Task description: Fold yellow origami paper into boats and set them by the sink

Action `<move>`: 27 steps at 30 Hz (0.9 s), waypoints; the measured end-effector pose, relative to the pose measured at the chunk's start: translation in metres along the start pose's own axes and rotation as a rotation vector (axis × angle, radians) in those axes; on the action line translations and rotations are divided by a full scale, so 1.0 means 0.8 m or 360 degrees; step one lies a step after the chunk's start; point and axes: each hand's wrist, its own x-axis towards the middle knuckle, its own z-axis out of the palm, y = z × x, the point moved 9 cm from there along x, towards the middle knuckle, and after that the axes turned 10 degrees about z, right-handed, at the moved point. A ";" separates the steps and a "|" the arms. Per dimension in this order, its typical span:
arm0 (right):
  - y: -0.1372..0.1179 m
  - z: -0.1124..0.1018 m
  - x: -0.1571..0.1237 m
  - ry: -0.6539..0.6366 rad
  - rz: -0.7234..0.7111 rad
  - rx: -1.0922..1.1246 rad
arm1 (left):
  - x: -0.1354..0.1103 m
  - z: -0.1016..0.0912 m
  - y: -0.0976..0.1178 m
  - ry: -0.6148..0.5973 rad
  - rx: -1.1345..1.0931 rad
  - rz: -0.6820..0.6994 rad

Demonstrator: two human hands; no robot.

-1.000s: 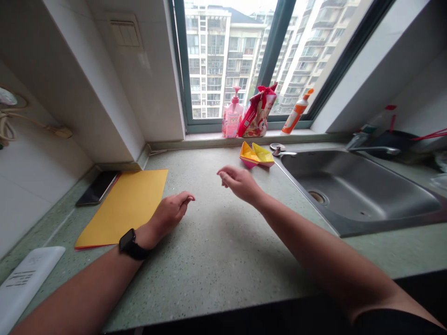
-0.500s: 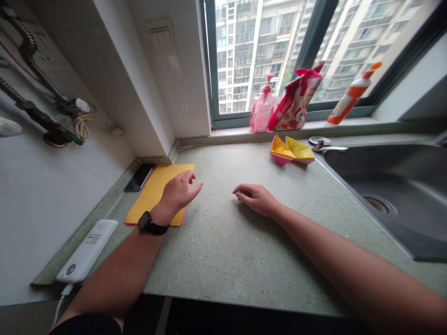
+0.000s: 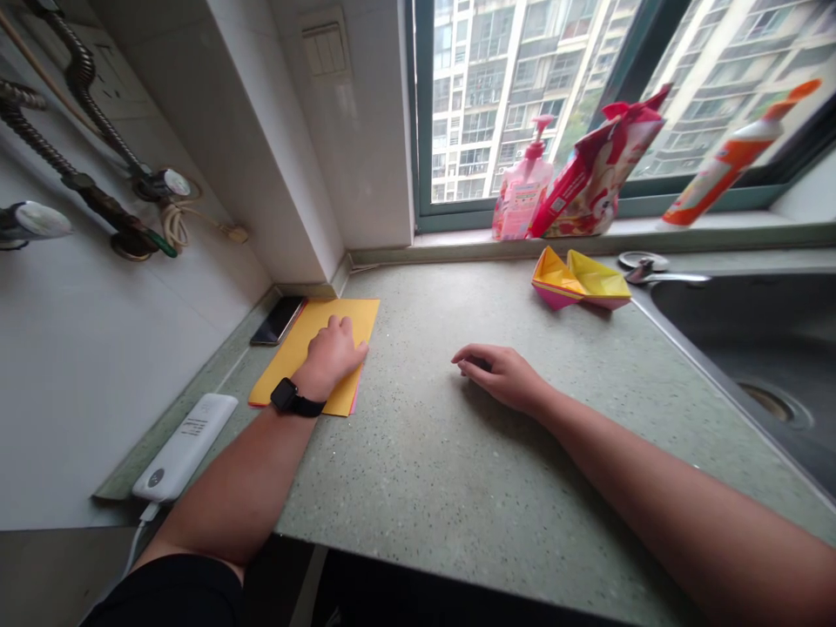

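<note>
My left hand (image 3: 334, 355), with a black watch on its wrist, is over a stack of coloured paper (image 3: 297, 355). Its fingers point forward over the yellow top sheet and its thumb sticks out past the right side; nothing is held. Pink shows along the stack's edges. My right hand (image 3: 506, 376) rests on the speckled green countertop (image 3: 418, 470), fingers loosely curved, thumb apart, holding nothing. Behind it and to the right stand folded paper boats (image 3: 580, 283), yellow inside and pink outside, side by side.
A phone (image 3: 279, 320) lies left of the paper, and a white power bank (image 3: 186, 444) with a cable is nearer. The metal sink (image 3: 718, 322) is at right. A pink pump bottle (image 3: 521, 198), a red bag (image 3: 601, 174) and an orange-white bottle (image 3: 724, 165) stand on the sill.
My left hand has come down over the paper, its thumb and fingers drawing closer to the sheet. The view has turned left. My right hand stays much the same.
</note>
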 end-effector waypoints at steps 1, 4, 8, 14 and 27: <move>0.000 0.000 0.000 -0.0003 0.0003 -0.0003 | 0.000 0.000 0.000 -0.0011 0.0008 -0.0012; 0.000 0.000 0.000 -0.0023 0.0015 -0.0019 | 0.001 0.002 0.004 -0.0030 0.0040 -0.0055; 0.001 0.001 0.000 -0.0039 0.0025 -0.0030 | 0.004 0.003 0.009 -0.0031 0.0085 -0.0086; 0.004 0.003 0.002 -0.0046 0.0035 -0.0045 | 0.008 0.002 0.011 -0.0041 0.0081 -0.0069; 0.007 0.004 0.003 -0.0065 0.0003 -0.0050 | -0.031 -0.064 -0.021 -0.0106 -0.0375 0.0436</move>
